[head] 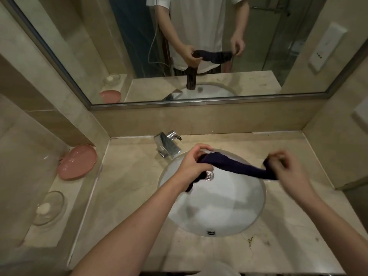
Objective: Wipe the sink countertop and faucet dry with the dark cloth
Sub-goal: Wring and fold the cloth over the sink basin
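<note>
The dark cloth (pixel 237 167) hangs stretched in the air above the white sink basin (pixel 229 212). My left hand (pixel 192 164) grips its left end, and a loose tail of cloth droops below that hand. At the right end my right hand (pixel 286 168), slightly blurred, pinches the cloth. The chrome faucet (pixel 169 145) stands at the back left of the basin, just left of my left hand. Beige marble countertop (pixel 127 176) surrounds the basin.
A pink dish (pixel 77 162) and a clear glass soap dish (pixel 48 208) sit on a lower ledge at the left. A mirror (pixel 179 46) covers the back wall and reflects a person holding the cloth. Walls close in on both sides.
</note>
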Motion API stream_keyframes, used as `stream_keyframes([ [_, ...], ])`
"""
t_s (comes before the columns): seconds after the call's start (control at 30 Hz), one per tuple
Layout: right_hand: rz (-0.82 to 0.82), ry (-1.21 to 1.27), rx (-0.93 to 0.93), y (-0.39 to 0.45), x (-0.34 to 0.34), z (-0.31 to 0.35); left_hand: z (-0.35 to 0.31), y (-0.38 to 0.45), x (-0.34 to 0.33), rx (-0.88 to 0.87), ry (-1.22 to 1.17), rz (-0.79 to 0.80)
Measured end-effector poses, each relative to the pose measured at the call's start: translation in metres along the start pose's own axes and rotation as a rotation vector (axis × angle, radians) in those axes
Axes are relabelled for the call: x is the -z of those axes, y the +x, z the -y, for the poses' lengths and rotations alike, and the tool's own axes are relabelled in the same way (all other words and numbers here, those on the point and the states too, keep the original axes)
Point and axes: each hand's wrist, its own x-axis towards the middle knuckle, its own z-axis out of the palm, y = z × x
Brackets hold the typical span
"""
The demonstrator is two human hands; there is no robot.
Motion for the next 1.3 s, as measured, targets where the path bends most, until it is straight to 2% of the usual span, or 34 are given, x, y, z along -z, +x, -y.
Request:
stream_keyframes([
  [0.07,0.254,-0.321,0.127,-0.014,-0.019,-0.021,-0.011,0.002,-0.008,-0.016,-0.016,0.083],
  [0.1,0.342,-0.338,0.216,-0.021,-0.031,-0.023,-0.016,0.002,-0.016,-0.020,-0.032,0.125],
  [0.13,0.407,-0.280,0.275,-0.028,-0.045,-0.021,-0.021,0.003,-0.024,-0.015,-0.079,0.159],
  [0.2,0.453,-0.013,0.169,-0.041,-0.072,-0.003,-0.027,0.004,-0.038,0.019,-0.248,0.194],
  [0.27,0.402,0.285,0.011,-0.047,-0.091,0.013,-0.031,0.005,-0.044,0.058,-0.413,0.205],
  [0.33,0.299,0.417,-0.055,-0.043,-0.097,0.019,-0.032,0.006,-0.040,0.078,-0.496,0.189],
  [0.43,0.209,0.272,0.077,-0.027,-0.086,0.013,-0.022,0.011,-0.023,0.050,-0.379,0.006],
  [0.47,0.231,0.215,0.104,-0.023,-0.079,0.012,-0.016,0.012,-0.016,0.039,-0.265,-0.075],
  [0.53,0.344,0.268,0.083,-0.015,-0.067,0.010,-0.008,0.008,-0.006,0.031,0.012,-0.149],
  [0.6,0.488,0.330,0.076,-0.008,-0.059,0.015,-0.003,0.002,-0.006,0.024,0.174,-0.078],
  [0.73,0.559,0.130,0.166,0.001,-0.049,0.033,0.005,-0.003,-0.015,0.100,-0.017,0.269],
  [0.8,0.535,0.162,0.127,0.005,-0.047,0.038,0.012,-0.007,-0.020,0.213,-0.170,0.381],
  [0.87,0.376,0.316,0.026,0.002,-0.054,0.043,0.018,-0.014,-0.030,0.269,-0.377,0.438],
  [0.93,0.195,0.314,0.015,-0.011,-0.067,0.054,0.017,-0.017,-0.044,0.269,-0.370,0.372],
  [0.97,0.166,0.312,0.022,-0.019,-0.074,0.060,0.014,-0.017,-0.051,0.273,-0.333,0.327],
  [1.03,0.282,0.376,-0.024,-0.026,-0.079,0.057,0.014,-0.016,-0.055,0.301,-0.311,0.295],
  [1.1,0.608,0.309,-0.047,-0.019,-0.059,0.051,0.011,-0.019,-0.045,0.281,-0.286,0.359],
  [1.17,0.912,0.159,0.070,-0.005,-0.027,0.045,0.008,-0.021,-0.031,0.256,-0.227,0.460],
  [1.2,0.990,0.068,0.154,0.000,-0.012,0.044,0.007,-0.021,-0.026,0.264,-0.220,0.483],
  [1.27,0.930,-0.110,0.309,0.008,0.008,0.045,0.003,-0.019,-0.020,0.301,-0.253,0.496],
  [1.3,0.810,-0.165,0.389,0.010,0.013,0.045,0.001,-0.018,-0.018,0.318,-0.262,0.503],
])
